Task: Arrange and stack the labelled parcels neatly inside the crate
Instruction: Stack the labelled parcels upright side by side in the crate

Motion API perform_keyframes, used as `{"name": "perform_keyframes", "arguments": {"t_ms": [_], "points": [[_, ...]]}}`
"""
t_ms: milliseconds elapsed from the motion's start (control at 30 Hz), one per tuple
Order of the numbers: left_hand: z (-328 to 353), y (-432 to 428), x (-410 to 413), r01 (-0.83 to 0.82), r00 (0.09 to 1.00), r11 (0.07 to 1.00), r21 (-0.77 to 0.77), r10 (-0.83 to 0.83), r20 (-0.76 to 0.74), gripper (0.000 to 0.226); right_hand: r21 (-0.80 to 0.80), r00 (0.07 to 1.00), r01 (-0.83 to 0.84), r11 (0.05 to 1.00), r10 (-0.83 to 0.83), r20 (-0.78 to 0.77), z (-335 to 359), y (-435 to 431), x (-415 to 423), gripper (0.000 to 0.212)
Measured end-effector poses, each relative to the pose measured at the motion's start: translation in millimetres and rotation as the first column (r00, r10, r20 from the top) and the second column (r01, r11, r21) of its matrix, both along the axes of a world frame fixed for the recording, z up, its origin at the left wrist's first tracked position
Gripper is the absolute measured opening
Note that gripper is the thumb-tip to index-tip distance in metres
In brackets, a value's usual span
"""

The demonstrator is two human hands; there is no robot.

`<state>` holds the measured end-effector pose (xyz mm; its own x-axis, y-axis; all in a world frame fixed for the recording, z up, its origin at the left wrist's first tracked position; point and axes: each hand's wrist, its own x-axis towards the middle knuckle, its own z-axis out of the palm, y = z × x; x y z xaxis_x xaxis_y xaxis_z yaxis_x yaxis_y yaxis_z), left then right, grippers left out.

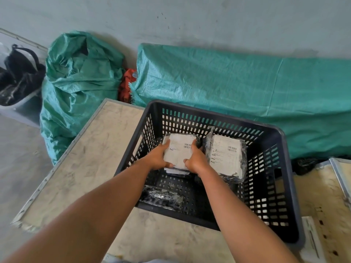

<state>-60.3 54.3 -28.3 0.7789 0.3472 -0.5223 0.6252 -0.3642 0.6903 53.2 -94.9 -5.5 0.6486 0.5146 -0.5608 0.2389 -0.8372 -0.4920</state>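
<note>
A dark slotted plastic crate (281, 141) stands on a worn table. Inside at the back left lies a parcel with a white barcode label (179, 149), resting on a stack of others. My left hand (157, 158) grips its left edge and my right hand (195, 160) grips its right edge. To the right sits a second labelled parcel (225, 154) wrapped in clear film, on its own stack. A black film-wrapped parcel (162, 197) lies flat at the crate's near left corner.
The table (79, 168) has a metal edge strip. Green woven sacks (79, 78) and a long green-covered bundle (237, 82) lie against the wall behind. A grey bin with black items (19, 73) is far left. Another board (326, 196) lies right of the crate.
</note>
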Motion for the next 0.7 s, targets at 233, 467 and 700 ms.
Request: {"name": "perform_keyframes", "arguments": {"t_ms": [233, 467, 700], "points": [[0.7, -9.8, -4.0, 0.065, 0.998, 0.976, 0.206, -0.064, -0.014, 0.111, -0.052, 0.998, -0.031, 0.998, 0.033, 0.051, -4.7, 5.7, -9.1, 0.094], [9.6, -17.0, 5.7, 0.068, 0.997, 0.959, 0.276, -0.073, 0.009, 0.103, 0.024, 0.993, 0.042, 0.999, -0.044, 0.112, 7.9, -3.3, -15.5, 0.086], [32.4, -15.9, 4.9, 0.202, 0.974, 0.934, 0.295, -0.161, -0.158, 0.097, 0.153, 0.999, -0.005, 0.988, -0.001, 0.043, 29.2, -22.1, -11.5, 0.072]]}}
